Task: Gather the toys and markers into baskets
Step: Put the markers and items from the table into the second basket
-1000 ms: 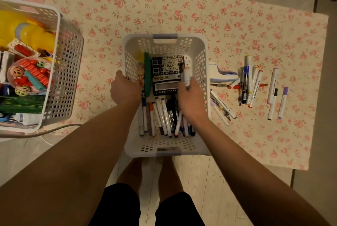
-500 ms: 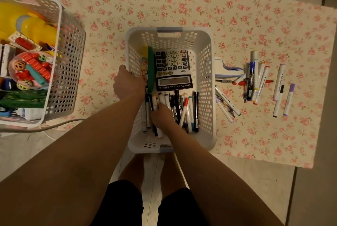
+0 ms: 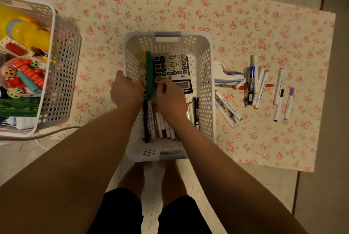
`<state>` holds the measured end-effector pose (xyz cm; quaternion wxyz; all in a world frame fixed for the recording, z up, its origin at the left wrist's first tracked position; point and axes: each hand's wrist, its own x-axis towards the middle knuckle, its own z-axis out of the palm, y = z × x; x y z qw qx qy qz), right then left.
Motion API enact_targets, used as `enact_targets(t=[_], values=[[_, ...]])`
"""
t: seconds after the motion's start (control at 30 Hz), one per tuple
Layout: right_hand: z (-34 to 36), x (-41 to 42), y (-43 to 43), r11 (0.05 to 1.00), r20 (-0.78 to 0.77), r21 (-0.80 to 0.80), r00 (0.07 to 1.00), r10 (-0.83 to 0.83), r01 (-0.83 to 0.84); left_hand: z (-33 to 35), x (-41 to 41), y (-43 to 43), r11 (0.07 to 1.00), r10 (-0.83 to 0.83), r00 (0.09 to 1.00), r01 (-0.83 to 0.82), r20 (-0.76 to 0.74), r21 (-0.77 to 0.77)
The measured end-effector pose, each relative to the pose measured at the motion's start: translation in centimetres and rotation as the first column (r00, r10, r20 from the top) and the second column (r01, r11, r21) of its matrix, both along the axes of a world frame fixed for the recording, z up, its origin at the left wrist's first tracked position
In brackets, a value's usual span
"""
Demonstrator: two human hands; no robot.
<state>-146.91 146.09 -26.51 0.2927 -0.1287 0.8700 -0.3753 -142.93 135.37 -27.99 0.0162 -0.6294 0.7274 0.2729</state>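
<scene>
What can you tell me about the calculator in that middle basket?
The calculator lies face up in the far half of the white perforated basket, its display nearest the person. It has a dark case with pale and dark keys, likely plastic. A green flat thing stands on edge beside it; the right hand overlaps its near corner.

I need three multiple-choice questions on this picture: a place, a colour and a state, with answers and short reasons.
1. Where is the calculator?
A) floor
B) middle basket
C) left basket

2. What colour is the cap of the rightmost marker on the cloth?
A) green
B) yellow
C) purple

3. What does the left hand do?
A) grips the middle basket's rim
B) hangs free
C) holds a toy

Answers:
1 B: it lies between the white walls.
2 C: its top end is purple.
3 A: its fingers curl over the rim.
</scene>
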Motion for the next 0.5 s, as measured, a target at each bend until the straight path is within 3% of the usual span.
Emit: enact_targets(t=[0.13,0.27,0.37,0.43,0.5], values=[[3.1,-5.1,-0.2,0.975,-0.150,-0.205,0.981,-0.122,0.090,0.2,0.1,0.1,1.000,-0.020,1.000,0.020,0.002,-0.009],[3.3,-9.7,2.4,0.959,-0.289,-0.214,0.926,-0.243,0.185,0.3,0.0,0.3,0.999,-0.024,1.000,0.024,-0.011,-0.031],[1.2,-11.6,6.0,0.976,-0.345,-0.044,0.913,-0.215,0.213,0.5,-0.1,0.3,0.999,-0.026,1.000,0.025,-0.004,-0.039],[-0.7,-12.2,8.6,0.970,-0.336,0.161,0.935,-0.117,0.180,0.5,0.0,0.3,0.999,-0.033,0.999,0.033,-0.012,-0.038],[-2.8,-12.0,11.5,0.908,-0.254,0.414,0.966,0.042,0.069,0.5,0.0,0.3,0.999,-0.038,0.999,0.037,-0.017,-0.040]])
